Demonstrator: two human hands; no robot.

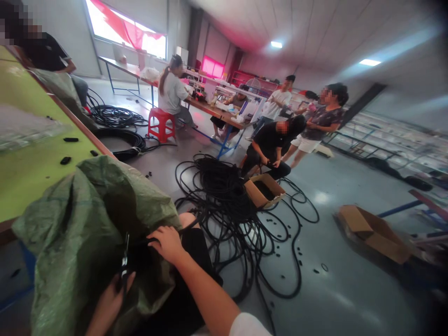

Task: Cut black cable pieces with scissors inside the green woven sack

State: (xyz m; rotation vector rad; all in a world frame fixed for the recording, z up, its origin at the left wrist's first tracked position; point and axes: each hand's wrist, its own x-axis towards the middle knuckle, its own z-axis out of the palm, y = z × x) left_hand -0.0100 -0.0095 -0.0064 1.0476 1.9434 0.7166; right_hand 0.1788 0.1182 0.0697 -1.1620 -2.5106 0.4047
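My right hand (168, 242) fingers curled, pinching black cable (189, 225) at green sack (87, 219) mouth. Left hand (112, 298) gripping cutters (124, 266) against sack. Cable heap (224, 196) right of sack on glossy grey floor (350, 289); green table (35, 163) behind sack.

Beyond the hands, a heap of black cable (224, 196) sprawls over the grey floor (343, 289). Just past it sits an open carton (264, 190), with a crouching person (271, 144) behind it. A second carton (373, 232) lies far to their right. Left of the hands runs a green table (31, 158) bearing 3 small black parts (65, 160). Farther off stand a red stool (161, 122) and a long bench (196, 102).
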